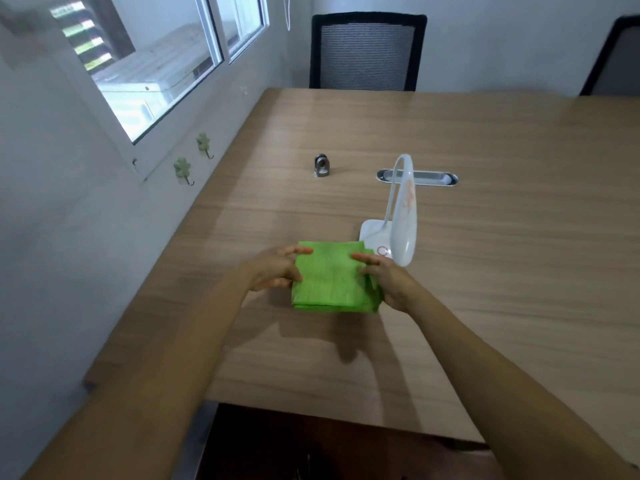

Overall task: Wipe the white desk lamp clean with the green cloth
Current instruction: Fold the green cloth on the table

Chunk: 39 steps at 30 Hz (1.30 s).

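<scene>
A folded green cloth (332, 277) lies in a square just above the wooden table (502, 271), held at both sides. My left hand (277, 270) grips its left edge, fingers on top. My right hand (384, 278) grips its right edge. The white desk lamp (403, 216) stands right behind and to the right of the cloth, its flat base next to the cloth's far right corner and its long head bent down towards me, nearly over my right hand.
A small metal clip-like object (322, 165) stands farther back on the table. A silver cable slot (417, 177) is set into the tabletop behind the lamp. A black mesh chair (367, 51) is at the far edge, a wall with a window on the left.
</scene>
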Each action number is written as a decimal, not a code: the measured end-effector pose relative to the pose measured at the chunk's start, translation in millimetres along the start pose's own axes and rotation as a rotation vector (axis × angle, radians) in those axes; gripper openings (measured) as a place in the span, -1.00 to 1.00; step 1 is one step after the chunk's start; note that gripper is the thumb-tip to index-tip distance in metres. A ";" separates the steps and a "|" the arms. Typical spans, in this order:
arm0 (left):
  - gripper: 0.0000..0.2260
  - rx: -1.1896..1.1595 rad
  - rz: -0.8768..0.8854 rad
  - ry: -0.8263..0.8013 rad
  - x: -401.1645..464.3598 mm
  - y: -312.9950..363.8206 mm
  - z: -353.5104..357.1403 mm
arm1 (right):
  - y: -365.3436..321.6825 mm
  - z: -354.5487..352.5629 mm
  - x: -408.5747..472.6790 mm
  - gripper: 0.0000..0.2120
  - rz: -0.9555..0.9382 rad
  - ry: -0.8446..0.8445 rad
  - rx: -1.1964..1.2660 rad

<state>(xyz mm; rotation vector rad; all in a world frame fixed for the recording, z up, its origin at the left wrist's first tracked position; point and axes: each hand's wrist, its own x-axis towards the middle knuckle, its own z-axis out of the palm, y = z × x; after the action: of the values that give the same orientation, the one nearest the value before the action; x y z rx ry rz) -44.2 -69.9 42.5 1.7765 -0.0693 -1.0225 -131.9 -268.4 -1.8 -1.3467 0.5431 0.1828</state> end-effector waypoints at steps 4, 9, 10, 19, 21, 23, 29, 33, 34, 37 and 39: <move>-0.39 0.112 0.006 -0.005 3.2 4.0 14.4 | 3.7 -18.4 -13.7 -0.37 -0.003 0.014 -0.145; -0.50 0.353 0.063 0.064 10.8 4.1 29.2 | 3.1 -32.3 -29.0 -0.47 -0.162 0.032 -0.470; -0.54 0.404 0.085 0.076 13.6 4.0 29.8 | 2.8 -35.5 -30.1 -0.55 -0.205 0.036 -0.493; -0.91 0.365 0.045 0.005 31.6 2.4 41.3 | 7.2 -65.8 -32.9 -0.85 -0.207 0.123 -0.437; -0.89 0.265 0.002 -0.028 32.5 -1.7 46.4 | 8.0 -69.2 -33.8 -0.89 -0.141 0.083 -0.301; -0.92 0.202 -0.015 -0.035 31.8 -4.9 52.3 | 9.3 -72.3 -32.9 -0.89 -0.082 0.054 -0.172; -0.76 0.007 -0.059 0.003 36.6 -9.1 64.5 | 12.7 -76.9 -33.0 -0.77 0.106 0.255 0.137; -0.82 -0.129 -0.106 -0.042 40.0 -6.9 77.9 | 14.8 -73.4 -32.3 -0.86 0.124 0.304 0.581; -0.87 -0.151 -0.121 -0.049 40.8 -5.5 83.3 | 14.8 -72.1 -33.1 -0.82 0.099 0.281 0.725; -0.96 -0.212 -0.148 -0.068 46.5 -5.3 102.6 | 15.7 -70.8 -35.3 -0.69 0.000 0.209 1.032; -0.97 -0.258 -0.154 -0.102 49.7 -5.5 116.8 | 16.9 -67.9 -35.5 -0.66 -0.038 0.194 1.046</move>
<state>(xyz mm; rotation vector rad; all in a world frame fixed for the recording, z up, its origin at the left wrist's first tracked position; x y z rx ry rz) -92.1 -178.3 -3.2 1.5121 0.1330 -1.1761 -187.8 -323.0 -8.0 -0.3510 0.6414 -0.2501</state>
